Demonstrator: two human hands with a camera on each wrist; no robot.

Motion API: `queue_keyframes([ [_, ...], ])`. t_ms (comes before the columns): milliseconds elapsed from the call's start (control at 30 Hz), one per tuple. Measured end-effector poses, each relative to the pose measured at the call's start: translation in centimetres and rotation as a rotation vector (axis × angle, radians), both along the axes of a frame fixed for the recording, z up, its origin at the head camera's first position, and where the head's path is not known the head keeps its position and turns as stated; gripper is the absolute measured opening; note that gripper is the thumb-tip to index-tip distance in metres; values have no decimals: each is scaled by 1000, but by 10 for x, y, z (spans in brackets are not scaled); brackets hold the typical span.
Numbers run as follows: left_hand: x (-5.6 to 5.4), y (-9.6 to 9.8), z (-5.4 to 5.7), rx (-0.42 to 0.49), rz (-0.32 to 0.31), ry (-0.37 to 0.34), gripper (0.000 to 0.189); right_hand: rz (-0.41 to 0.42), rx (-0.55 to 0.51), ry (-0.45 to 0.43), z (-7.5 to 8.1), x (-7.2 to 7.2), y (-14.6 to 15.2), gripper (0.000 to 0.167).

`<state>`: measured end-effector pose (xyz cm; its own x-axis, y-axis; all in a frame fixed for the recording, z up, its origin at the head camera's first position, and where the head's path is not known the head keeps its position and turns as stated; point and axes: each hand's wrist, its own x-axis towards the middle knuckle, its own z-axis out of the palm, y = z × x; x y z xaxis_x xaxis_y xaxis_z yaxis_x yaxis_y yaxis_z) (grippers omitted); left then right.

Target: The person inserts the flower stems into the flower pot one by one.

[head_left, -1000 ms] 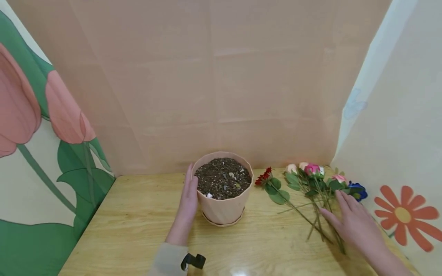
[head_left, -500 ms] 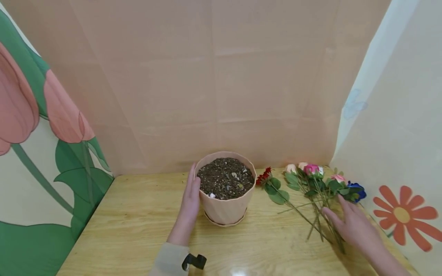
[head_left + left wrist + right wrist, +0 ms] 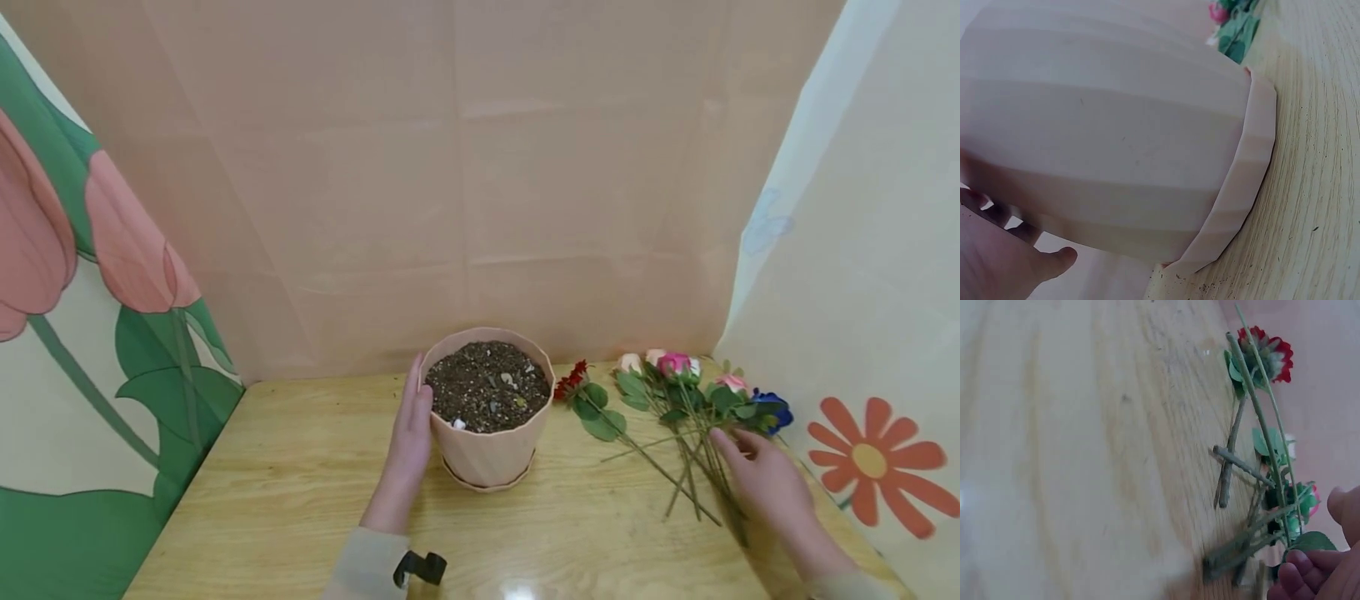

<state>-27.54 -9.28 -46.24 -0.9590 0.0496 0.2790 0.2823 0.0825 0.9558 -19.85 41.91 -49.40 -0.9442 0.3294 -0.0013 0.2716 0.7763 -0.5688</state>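
In the head view, my left hand [image 3: 411, 425] rests with straight fingers against the left side of a pink flowerpot [image 3: 487, 458] filled with dark soil [image 3: 483, 387]. The left wrist view shows the pot's ribbed wall [image 3: 1110, 131] and saucer [image 3: 1254, 144]. On the right, my right hand [image 3: 772, 483] is over the crossed stems [image 3: 697, 467] of several artificial flowers, close below a blue flower [image 3: 771, 412]. Its fingers [image 3: 1297, 575] are bent beside a green leaf [image 3: 1313, 540], with the thumb apart from them. Whether a stem touches the fingers is unclear.
A red flower [image 3: 572, 382] lies between the pot and the other flowers, which include a bright pink one [image 3: 673, 363]. They lie on a wooden table [image 3: 315, 467] with a pinkish backdrop [image 3: 375, 208] behind it and printed panels at both sides.
My right hand's thumb and fingers have drawn closer together over the stems, and its fingers have bent. The left hand stays against the pot, which has shifted only slightly in view.
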Motion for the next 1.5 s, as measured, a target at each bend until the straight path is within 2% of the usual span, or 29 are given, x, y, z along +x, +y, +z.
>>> queue_keyframes([
  [200,1,1,2,1,-6,-15,57,-81,-97,9,-3,-6,-1,97],
  [333,0,1,2,2,-7,-17,56,-132,-126,12,-5,-11,-4,95],
  [667,0,1,2,3,-4,-2,57,-213,-95,-23,-10,-27,-8,101],
  [1067,-1,0,-2,18,-10,2,56,-227,-121,-31,-19,-34,-1,102],
  [1500,-3,0,-5,19,-9,8,55,-234,-135,-68,-21,-35,6,90],
])
